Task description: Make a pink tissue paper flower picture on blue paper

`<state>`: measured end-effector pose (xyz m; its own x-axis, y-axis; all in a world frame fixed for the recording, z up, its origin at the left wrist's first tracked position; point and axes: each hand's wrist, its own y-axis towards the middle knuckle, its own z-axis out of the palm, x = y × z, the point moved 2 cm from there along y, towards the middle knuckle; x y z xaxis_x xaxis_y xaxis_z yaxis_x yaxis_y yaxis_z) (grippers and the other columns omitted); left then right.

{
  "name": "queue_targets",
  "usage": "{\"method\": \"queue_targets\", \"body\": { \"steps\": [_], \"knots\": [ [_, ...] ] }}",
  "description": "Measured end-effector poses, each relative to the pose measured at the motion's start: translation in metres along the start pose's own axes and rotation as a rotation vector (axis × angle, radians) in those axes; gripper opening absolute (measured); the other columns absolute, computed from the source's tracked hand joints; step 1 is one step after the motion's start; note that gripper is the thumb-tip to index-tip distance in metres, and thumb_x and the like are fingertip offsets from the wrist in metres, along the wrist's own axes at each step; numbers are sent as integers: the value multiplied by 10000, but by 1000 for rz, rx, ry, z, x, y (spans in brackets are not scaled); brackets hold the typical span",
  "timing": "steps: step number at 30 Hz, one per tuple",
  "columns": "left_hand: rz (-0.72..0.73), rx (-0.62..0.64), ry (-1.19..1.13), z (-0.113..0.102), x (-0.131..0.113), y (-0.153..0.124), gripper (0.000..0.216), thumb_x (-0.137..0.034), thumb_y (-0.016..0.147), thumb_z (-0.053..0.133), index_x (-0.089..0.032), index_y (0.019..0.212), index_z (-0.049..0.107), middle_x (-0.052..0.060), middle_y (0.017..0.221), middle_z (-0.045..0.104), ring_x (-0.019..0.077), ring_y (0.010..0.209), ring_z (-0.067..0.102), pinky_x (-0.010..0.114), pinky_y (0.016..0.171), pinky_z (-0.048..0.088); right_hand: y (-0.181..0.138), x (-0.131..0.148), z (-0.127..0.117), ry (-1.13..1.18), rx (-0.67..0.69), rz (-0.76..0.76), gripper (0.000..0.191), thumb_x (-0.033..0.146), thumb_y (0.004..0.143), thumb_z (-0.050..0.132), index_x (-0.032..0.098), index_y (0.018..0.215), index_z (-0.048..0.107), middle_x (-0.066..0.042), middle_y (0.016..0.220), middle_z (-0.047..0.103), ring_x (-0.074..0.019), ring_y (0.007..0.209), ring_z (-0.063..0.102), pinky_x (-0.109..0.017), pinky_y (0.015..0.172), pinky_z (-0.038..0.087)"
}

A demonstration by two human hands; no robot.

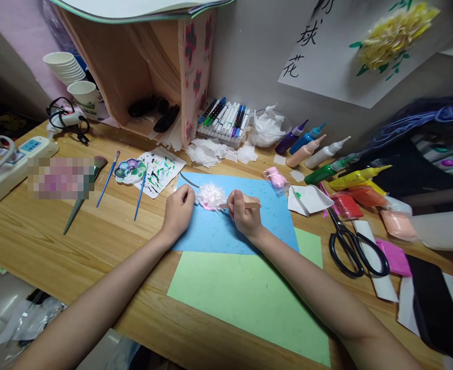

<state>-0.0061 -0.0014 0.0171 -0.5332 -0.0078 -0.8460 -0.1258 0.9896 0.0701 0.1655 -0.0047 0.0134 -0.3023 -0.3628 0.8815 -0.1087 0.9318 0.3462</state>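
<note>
A fluffy white and pink tissue flower (211,196) lies on a blue paper sheet (226,226) on the wooden desk. My left hand (178,209) rests on the blue sheet with its fingers curled, touching the flower's left side. My right hand (243,213) grips a flat wooden stick (251,205) whose tip points at the flower's right side. A green paper sheet (249,298) lies partly under the blue one, nearer to me.
Black scissors (355,246) lie right of the sheets. Paint bottles (319,154) and clay packs (365,203) crowd the right. Markers (226,118), tissue scraps (211,151), a palette (129,169), brushes (108,177), paper cups (66,69) and a power strip (14,159) stand behind and left.
</note>
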Motion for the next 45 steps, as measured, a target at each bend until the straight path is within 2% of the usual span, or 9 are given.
{"method": "queue_targets", "body": {
  "steps": [7, 10, 17, 20, 23, 29, 35, 42, 45],
  "knots": [
    [-14, -10, -76, -2, 3, -4, 291, -286, 858, 375, -194, 582, 373, -42, 556, 368, 108, 550, 370, 239, 533, 284, 8, -11, -15, 432, -235, 203, 579, 604, 885, 234, 214, 467, 324, 54, 369, 273, -74, 289, 269, -242, 325, 174],
    [20, -14, -46, -7, 1, 1, 304, -301, 874, 372, -194, 590, 382, -42, 559, 383, 111, 555, 393, 236, 540, 298, 21, -19, -19, 595, -273, 288, 585, 606, 882, 227, 210, 460, 314, 67, 338, 234, -68, 276, 231, -235, 326, 168],
    [327, 24, 532, -18, -31, 67, 241, -369, 895, 418, -191, 802, 552, 54, 847, 579, 197, 852, 525, 286, 719, 374, 36, -31, -23, 770, -280, 387, 571, 600, 853, 308, 199, 448, 333, 63, 312, 266, -61, 276, 234, -222, 331, 176],
    [338, 44, 753, -11, -35, 90, 231, -375, 833, 541, -162, 921, 562, 119, 1001, 566, 252, 978, 503, 321, 784, 388, 36, -32, -23, 785, -258, 375, 575, 604, 860, 296, 196, 456, 336, 59, 313, 277, -60, 277, 236, -221, 331, 167],
    [298, 30, 821, -1, -31, 101, 325, -416, 823, 545, -137, 989, 551, 149, 1061, 553, 268, 954, 527, 335, 760, 402, 37, -34, -24, 796, -252, 374, 575, 613, 858, 292, 194, 466, 336, 59, 339, 286, -58, 282, 250, -219, 328, 157],
    [251, -28, 794, 15, -27, 112, 250, -392, 807, 557, -160, 893, 591, 120, 977, 589, 258, 947, 547, 315, 740, 406, 41, -37, -26, 814, -240, 383, 576, 611, 850, 323, 188, 461, 358, 57, 338, 288, -54, 289, 240, -218, 342, 129],
    [154, -67, 620, 16, -28, 118, 112, -231, 806, 508, -179, 828, 604, 85, 935, 632, 216, 905, 579, 284, 712, 411, 41, -36, -25, 810, -237, 389, 605, 663, 831, 305, 185, 468, 377, 52, 340, 310, -51, 294, 251, -219, 347, 133],
    [179, -27, 436, -1, -34, 123, 132, -287, 811, 532, -179, 820, 608, 46, 850, 657, 188, 799, 596, 272, 681, 414, 41, -33, -24, 791, -238, 391, 603, 660, 828, 316, 179, 469, 372, 51, 335, 302, -46, 296, 250, -208, 344, 141],
    [290, -37, 482, -4, -38, 123, 124, -254, 803, 558, -176, 889, 601, 52, 898, 635, 190, 838, 586, 278, 720, 424, 41, -32, -25, 786, -234, 387, 602, 662, 823, 323, 180, 466, 370, 51, 337, 296, -45, 295, 254, -209, 343, 148]
  ]
}}
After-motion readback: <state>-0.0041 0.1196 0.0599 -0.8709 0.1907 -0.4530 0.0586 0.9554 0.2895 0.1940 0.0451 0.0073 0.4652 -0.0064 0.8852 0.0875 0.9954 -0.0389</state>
